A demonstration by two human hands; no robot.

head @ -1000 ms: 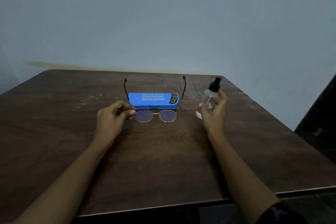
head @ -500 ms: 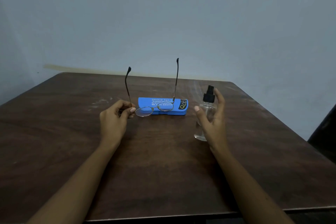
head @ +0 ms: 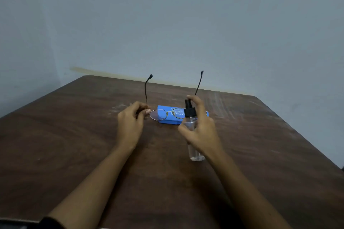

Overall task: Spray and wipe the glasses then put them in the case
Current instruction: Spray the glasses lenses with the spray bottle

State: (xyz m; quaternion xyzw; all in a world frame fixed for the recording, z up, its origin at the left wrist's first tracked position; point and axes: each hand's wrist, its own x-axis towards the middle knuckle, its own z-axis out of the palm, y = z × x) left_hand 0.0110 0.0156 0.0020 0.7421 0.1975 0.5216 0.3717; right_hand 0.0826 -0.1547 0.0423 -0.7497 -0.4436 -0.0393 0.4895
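Your right hand [head: 202, 132] has its grip closed around the clear spray bottle [head: 191, 130], forefinger over the black nozzle. The glasses [head: 167, 114] lie just left of it, long axis crosswise, pinched at one hinge by your left hand [head: 130, 124], temples up, above the blue case [head: 167, 121] on the counter [head: 74, 145].

Both forearms are bare from wrist to elbow. The left hand [head: 130, 126] and right hand [head: 202, 132] wear no rings. A dark sleeve edge [head: 49, 222] shows near the left elbow.
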